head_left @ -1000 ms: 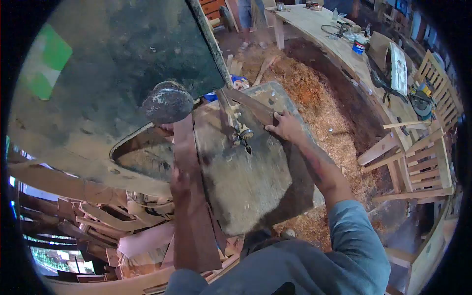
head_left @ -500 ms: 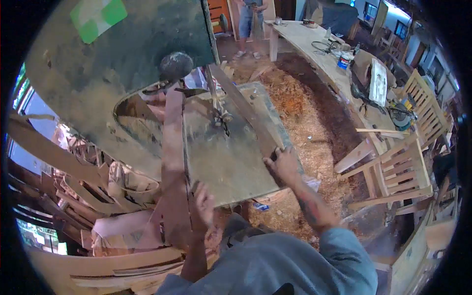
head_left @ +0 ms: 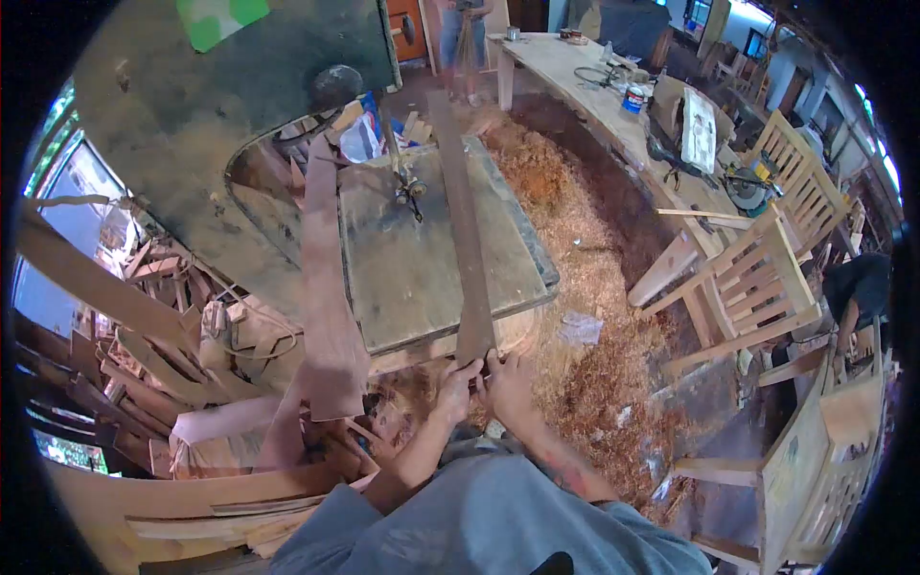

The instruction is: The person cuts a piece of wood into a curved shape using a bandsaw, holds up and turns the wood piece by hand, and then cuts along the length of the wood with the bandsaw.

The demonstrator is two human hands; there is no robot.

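Note:
A long dark-brown wooden strip (head_left: 463, 220) lies lengthwise over the flat machine table (head_left: 383, 287), its near end past the table's front edge. Both hands are at that near end: my left hand (head_left: 458, 391) grips its left side and my right hand (head_left: 508, 388) its right side. Left of the strip, the blade and guide assembly (head_left: 409, 187) rises from the table. Another wide brown board (head_left: 326, 278) rests along the table's left side, touched by neither hand. The large green-grey machine housing (head_left: 211, 105) stands at the upper left.
Sawdust (head_left: 575, 287) covers the floor at the right. Beyond it stands a long workbench (head_left: 575, 72) with a blue can (head_left: 633, 99) and a circular saw (head_left: 747, 187). Wooden chair frames (head_left: 747, 297) are at the right, scrap wood (head_left: 158, 355) at the left. A person (head_left: 463, 43) stands behind.
My left hand has left the wide board and joined my right hand at the strip's near end. The strip has come nearer to me, and the view has shifted.

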